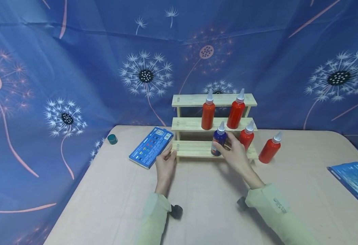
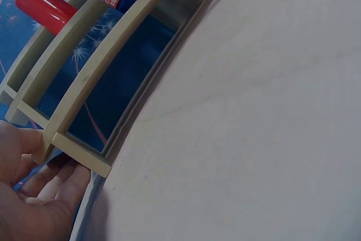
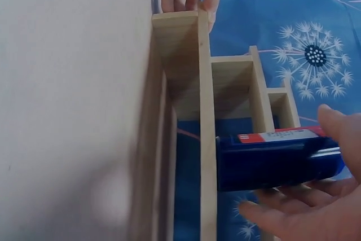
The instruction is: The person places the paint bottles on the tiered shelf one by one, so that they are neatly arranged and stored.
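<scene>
A three-step pale wooden display rack (image 1: 192,148) stands toward the back of the table. On its lowest step is a dark blue squeeze bottle (image 1: 218,143) with a grey nozzle; my right hand (image 1: 236,154) holds it between thumb and fingers. In the right wrist view the bottle's base (image 3: 237,165) meets the step's board. My left hand (image 1: 165,166) pinches the left end of that lowest step, and the left wrist view shows the thumb above and the other fingers beneath. Beside the right hand a red bottle (image 1: 247,136) stands on the same step, partly hidden.
Two bottles, orange-red (image 1: 208,115) and red (image 1: 236,114), stand on the middle step. Another red bottle (image 1: 269,149) is on the table right of the rack. A flat blue box (image 1: 151,146) and a green cap (image 1: 112,139) lie left; a blue packet (image 1: 355,182) lies far right.
</scene>
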